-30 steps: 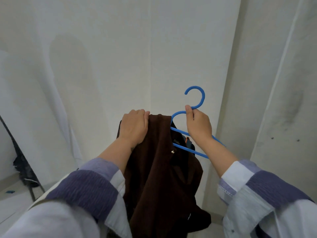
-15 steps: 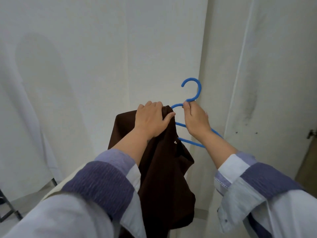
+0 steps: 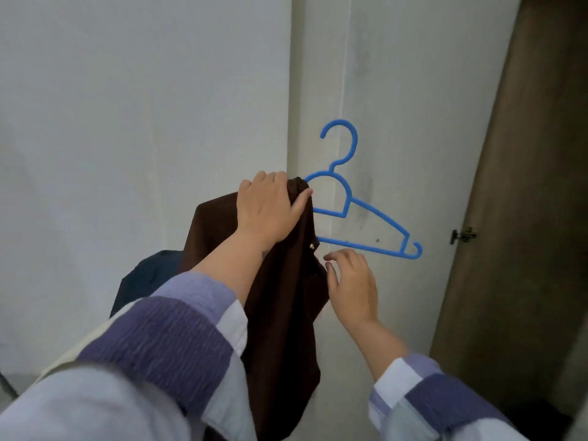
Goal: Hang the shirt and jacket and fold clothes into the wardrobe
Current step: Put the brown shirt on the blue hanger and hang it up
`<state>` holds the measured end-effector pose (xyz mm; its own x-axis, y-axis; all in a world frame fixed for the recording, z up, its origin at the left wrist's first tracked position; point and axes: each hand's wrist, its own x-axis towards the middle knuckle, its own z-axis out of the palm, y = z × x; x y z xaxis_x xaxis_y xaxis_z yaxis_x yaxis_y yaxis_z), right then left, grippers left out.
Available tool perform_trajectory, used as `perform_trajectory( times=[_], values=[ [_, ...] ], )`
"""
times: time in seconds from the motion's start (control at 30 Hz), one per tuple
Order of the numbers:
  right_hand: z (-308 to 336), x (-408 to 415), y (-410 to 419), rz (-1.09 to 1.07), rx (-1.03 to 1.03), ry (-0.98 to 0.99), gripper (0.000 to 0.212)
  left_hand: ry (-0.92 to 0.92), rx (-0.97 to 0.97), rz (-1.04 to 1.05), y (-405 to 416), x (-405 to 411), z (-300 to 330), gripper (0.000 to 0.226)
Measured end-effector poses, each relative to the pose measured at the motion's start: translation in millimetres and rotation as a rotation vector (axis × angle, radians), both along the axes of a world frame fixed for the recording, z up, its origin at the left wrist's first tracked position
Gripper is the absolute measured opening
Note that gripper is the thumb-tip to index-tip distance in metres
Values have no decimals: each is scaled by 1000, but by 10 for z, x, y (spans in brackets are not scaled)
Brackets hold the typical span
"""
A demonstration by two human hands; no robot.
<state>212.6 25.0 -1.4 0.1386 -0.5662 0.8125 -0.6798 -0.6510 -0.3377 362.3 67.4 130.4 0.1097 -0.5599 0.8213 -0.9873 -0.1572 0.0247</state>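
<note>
A dark brown garment (image 3: 283, 300) hangs from the left end of a blue plastic hanger (image 3: 362, 211), raised in front of a white wall. My left hand (image 3: 270, 208) grips the top of the brown cloth together with the hanger's left shoulder. My right hand (image 3: 350, 284) hovers just below the hanger's bottom bar, fingers relaxed and slightly spread, holding nothing. The hanger's hook points up and its right end sticks out bare. A small metal stud shows on the cloth near the bar.
A dark blue garment (image 3: 149, 278) shows behind my left forearm. A brown wooden door (image 3: 525, 218) with a metal latch (image 3: 463, 235) stands at the right. White wall (image 3: 127, 122) fills the left and centre.
My right hand let go of the hanger's neck and dropped below the bottom bar. My left hand now holds garment and hanger alone. The view swung right, bringing the brown door in.
</note>
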Motion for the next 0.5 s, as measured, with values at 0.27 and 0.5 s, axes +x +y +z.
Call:
perform_trajectory(
  times=[0.27,0.5],
  values=[
    [161,-589,-103,-26,906,-326,25,61,-68,-141,-98,-820,-19,41],
    [297,-1035,-189,166,1241,-806,20,118,-68,-105,-106,-854,-220,41]
  ],
)
